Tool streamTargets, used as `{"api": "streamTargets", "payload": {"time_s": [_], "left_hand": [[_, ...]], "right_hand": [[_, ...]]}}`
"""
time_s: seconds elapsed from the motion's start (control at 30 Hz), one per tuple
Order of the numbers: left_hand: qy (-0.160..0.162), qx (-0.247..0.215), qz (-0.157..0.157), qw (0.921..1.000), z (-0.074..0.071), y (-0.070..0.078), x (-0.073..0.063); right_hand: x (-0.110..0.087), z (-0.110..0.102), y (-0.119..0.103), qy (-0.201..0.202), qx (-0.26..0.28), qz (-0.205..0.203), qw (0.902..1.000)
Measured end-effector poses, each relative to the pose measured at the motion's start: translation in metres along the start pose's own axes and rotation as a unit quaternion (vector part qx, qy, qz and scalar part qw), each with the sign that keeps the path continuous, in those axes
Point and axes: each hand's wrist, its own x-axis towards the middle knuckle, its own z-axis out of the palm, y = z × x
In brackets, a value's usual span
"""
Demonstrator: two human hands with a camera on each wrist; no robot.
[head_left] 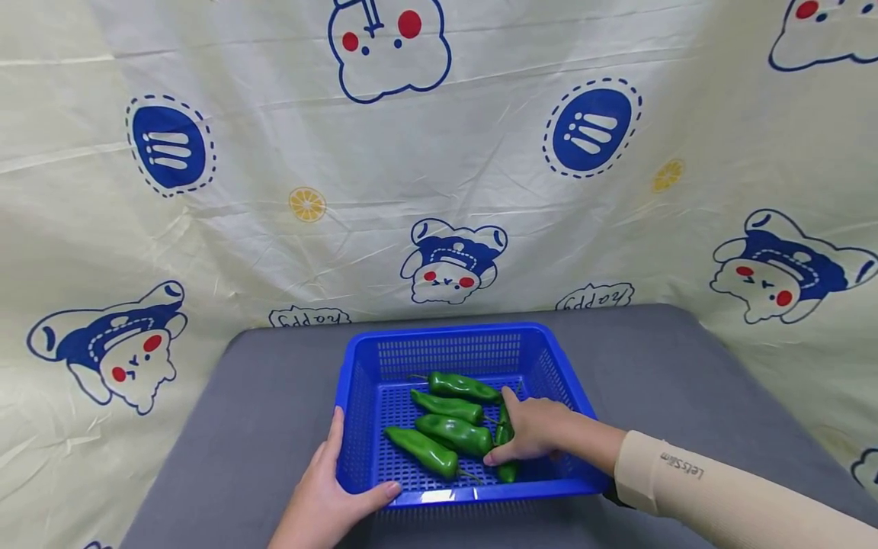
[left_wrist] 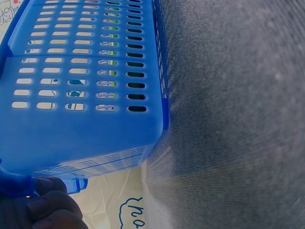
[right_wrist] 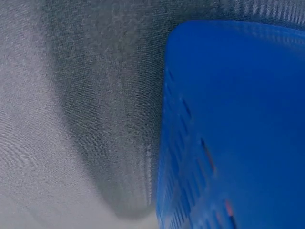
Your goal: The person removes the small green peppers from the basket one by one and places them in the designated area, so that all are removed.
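The blue basket (head_left: 494, 492) on the bench (head_left: 274, 396) is held at near left by the left hand (head_left: 325, 484). Inside, at right, a pepper (head_left: 504, 433) is straddled by the right hand (head_left: 538, 427); whether its grip is closed cannot be told. Neighbouring peppers (head_left: 454, 435) could be knocked by sideways dragging.

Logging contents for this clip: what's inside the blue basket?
Five green peppers show in the blue basket; the right hand partly covers the rightmost pepper. What lies directly beneath them is hidden.
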Motion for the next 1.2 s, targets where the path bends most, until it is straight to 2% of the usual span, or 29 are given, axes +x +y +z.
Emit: {"api": "streamTargets", "payload": {"time_s": [0.23,0.4,0.57,0.83,1.03,1.2], "left_hand": [[-0.002,0.000,-0.002,1.0000,-0.001,0.000,0.000],[-0.003,0.004,-0.002,1.0000,0.000,0.000,0.001],[0.002,0.008,0.007,0.9999,0.000,0.000,0.000],[0.005,0.005,0.010,0.9999,0.000,0.000,-0.002],[0.013,0.011,0.024,0.9996,0.000,0.000,-0.003],[0.009,0.016,0.014,0.9997,-0.001,0.000,-0.002]], "right_hand": [[0.003,0.001,0.002,0.000,0.016,0.002,0.9999],[0.005,0.004,0.004,0.000,0.037,-0.022,0.9991],[0.008,0.009,0.007,0.018,0.024,-0.054,0.9981],[0.012,0.014,0.011,0.045,0.023,-0.067,0.9965],[0.012,0.009,0.012,0.043,0.060,-0.088,0.9934],[0.012,0.001,0.013,0.063,0.106,-0.118,0.9854]]}}
